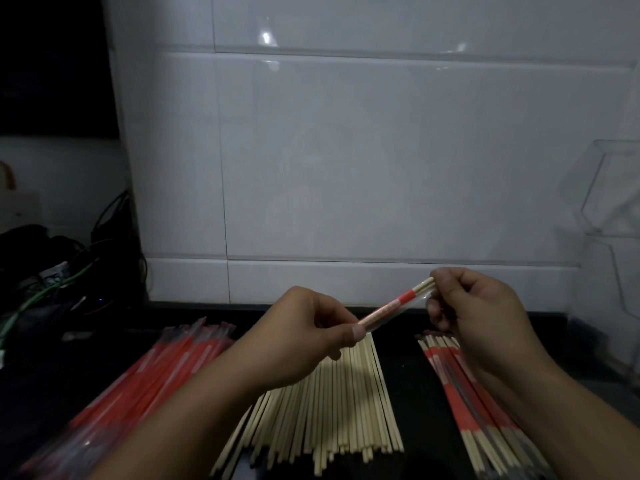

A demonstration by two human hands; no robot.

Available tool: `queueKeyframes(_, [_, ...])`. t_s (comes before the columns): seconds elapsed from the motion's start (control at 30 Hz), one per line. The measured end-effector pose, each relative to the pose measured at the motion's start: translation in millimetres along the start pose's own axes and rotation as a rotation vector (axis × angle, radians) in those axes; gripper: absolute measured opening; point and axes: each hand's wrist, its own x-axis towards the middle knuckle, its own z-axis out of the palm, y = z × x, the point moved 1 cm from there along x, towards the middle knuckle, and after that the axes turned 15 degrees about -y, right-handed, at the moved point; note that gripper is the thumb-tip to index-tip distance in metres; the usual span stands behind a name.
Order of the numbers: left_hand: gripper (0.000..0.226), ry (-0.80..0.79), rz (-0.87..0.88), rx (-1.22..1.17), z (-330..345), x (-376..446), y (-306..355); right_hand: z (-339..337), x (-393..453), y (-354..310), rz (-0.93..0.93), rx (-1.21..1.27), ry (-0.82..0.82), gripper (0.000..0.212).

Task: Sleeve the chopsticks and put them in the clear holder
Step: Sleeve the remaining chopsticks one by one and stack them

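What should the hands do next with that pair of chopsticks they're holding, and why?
Probably push the chopsticks a little deeper into the sleeve. The right hand pinches their bare ends, which stick out past the sleeve's red band, while the left hand grips the sleeve's other end. The clear holder waits at the right.

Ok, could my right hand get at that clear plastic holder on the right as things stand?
Probably yes: the clear plastic holder stands up and right of the right hand with nothing between them, though that hand is pinching the red-sleeved chopstick pair.
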Motion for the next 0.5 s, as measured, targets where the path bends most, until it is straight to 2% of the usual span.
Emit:
queueKeyframes(0.17, [0.009,0.029,-0.043,0.071,1,0,-4,-2,1,1,-0.026,-0.018,0.047,0.022])
queueKeyframes(0.3, [0.008,0.047,-0.016,0.021,3,1,-1,1,0,-2,0.015,0.172,0.041,0.020])
queueKeyframes(0.37, [0.009,0.061,0.016,-0.087,4,2,0,7,-3,-3,0.071,0.246,-0.039,0.026])
queueKeyframes(0.5, [0.011,0.022,0.003,-0.211,11,2,2,18,-11,4,0.141,0.063,-0.243,0.025])
